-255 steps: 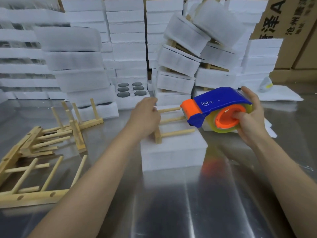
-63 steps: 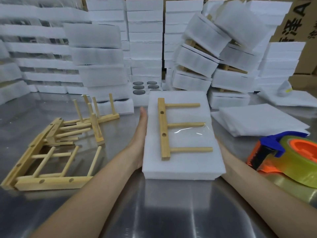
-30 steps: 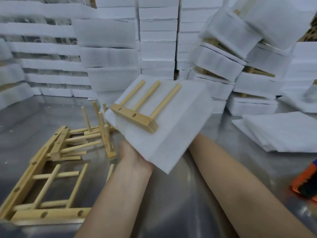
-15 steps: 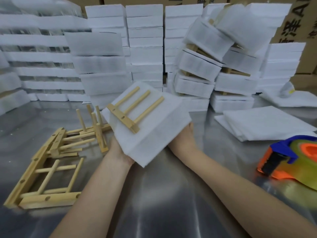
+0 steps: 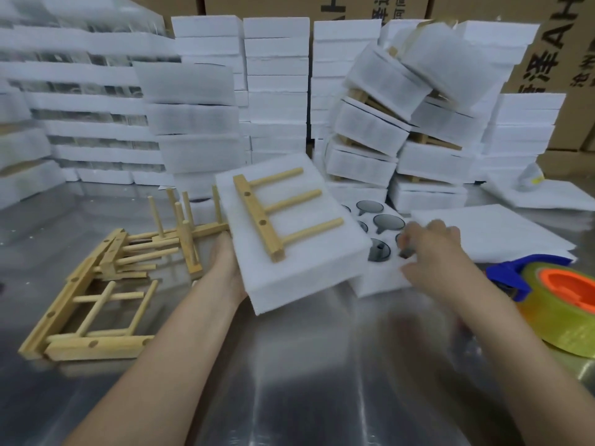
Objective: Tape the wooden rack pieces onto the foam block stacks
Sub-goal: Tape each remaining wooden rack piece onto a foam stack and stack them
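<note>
Above steel table (image 5: 289,387), foam block stack (image 5: 317,263) gripped at left edge by left hand (image 5: 225,265); right hand (image 5: 431,252) blurred, grip unclear.

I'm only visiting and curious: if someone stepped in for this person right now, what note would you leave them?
Left hand holds the foam block stack tilted above the table, fingers hidden beneath; a wooden rack piece lies on top.
Right hand reaches onto the holed foam tray; grip blurred.
Tape dispenser lies at the right, unheld.
Done: finished bundles piled behind. Tape on the held piece cannot be made out.
Left: loose rack pieces at the left await foam and tape.
</note>
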Demonstrator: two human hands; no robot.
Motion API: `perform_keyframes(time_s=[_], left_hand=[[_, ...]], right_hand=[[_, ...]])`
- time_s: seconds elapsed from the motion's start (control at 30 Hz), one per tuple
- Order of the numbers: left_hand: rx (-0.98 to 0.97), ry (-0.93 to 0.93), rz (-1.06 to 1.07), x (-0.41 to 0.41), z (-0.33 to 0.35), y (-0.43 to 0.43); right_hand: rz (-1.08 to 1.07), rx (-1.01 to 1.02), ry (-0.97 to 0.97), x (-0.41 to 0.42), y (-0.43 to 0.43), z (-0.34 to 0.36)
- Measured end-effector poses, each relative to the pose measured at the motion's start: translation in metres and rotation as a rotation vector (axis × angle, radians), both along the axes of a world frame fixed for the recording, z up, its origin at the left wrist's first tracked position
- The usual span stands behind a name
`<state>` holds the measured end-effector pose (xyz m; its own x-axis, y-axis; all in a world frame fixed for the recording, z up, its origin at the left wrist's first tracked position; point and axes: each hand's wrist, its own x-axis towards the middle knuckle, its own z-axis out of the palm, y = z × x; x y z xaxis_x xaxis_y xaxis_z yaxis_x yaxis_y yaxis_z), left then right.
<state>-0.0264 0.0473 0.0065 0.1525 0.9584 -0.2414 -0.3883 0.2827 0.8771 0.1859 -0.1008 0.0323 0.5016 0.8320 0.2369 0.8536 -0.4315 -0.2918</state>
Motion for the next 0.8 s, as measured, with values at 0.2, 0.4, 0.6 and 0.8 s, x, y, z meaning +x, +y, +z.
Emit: perform_keyframes(time_s=[0.2, 0.4, 0.6, 0.8], left_hand=[[0.016, -0.005, -0.108, 0.003, -0.001, 0.000], [-0.048, 0.080, -0.126, -0.003, 0.000, -0.001], [-0.005, 0.074, -0.121, -0.012, 0.014, -0.001], [0.142, 0.086, -0.266, -0.011, 0.018, 0.003]], right_hand=[[0.317, 0.487, 0.576, -0.064, 0.020, -0.004], [0.385, 0.401, 0.648, -0.061, 0.026, -0.021], [0.420, 0.262, 0.530, -0.050, 0.026, -0.022], [0.325, 0.215, 0.009, -0.035, 0.027, -0.016]])
